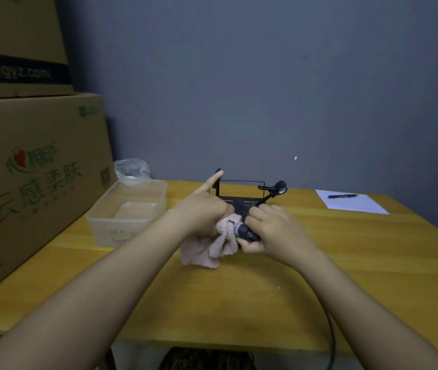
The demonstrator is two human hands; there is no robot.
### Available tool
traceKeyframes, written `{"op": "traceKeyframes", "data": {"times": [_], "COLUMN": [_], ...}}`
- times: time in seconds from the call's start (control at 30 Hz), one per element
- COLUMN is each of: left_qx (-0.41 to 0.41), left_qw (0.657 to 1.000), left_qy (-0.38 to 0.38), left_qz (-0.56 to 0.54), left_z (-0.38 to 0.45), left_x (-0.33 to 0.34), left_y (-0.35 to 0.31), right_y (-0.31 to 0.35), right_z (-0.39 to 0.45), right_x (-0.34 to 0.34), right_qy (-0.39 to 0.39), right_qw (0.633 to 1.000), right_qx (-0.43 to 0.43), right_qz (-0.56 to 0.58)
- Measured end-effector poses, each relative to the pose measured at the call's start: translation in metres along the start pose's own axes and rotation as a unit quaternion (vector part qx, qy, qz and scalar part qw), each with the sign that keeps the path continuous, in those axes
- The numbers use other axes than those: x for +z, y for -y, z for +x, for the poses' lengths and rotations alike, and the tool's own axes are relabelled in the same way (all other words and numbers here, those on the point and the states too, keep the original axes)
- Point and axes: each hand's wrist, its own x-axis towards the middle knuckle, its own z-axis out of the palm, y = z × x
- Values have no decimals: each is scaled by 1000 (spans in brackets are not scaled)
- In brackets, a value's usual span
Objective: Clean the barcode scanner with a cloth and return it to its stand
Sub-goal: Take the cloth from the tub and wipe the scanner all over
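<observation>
My right hand grips the black barcode scanner by its body, above the middle of the wooden table. My left hand holds a pink cloth bunched around the scanner's front end, with the index finger sticking up. The cloth hangs down and touches the table. Just behind both hands stands the black wire stand, with a gooseneck arm and round clip at its right. The scanner's black cable loops off the front edge of the table.
A clear plastic tub sits to the left with a crumpled plastic bag behind it. Stacked cardboard boxes fill the left side. A white paper sheet with a black pen lies at the far right. A grey wall is behind.
</observation>
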Motion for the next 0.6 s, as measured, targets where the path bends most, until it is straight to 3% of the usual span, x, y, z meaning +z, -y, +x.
{"op": "traceKeyframes", "data": {"times": [0.13,0.3,0.5,0.6], "left_qx": [-34,-86,-95,-71], "left_qw": [988,955,947,940], "left_qy": [-130,-276,-305,-333], "left_qz": [79,74,46,7], "left_z": [-5,0,-4,-11], "left_x": [14,40,57,62], "left_y": [-9,-21,-33,-37], "right_y": [0,6,14,14], "right_z": [-6,-6,-9,-12], "right_x": [7,10,14,16], "right_qy": [1,28,47,23], "right_qw": [980,869,729,700], "right_qx": [106,247,361,396], "right_qz": [171,427,580,593]}}
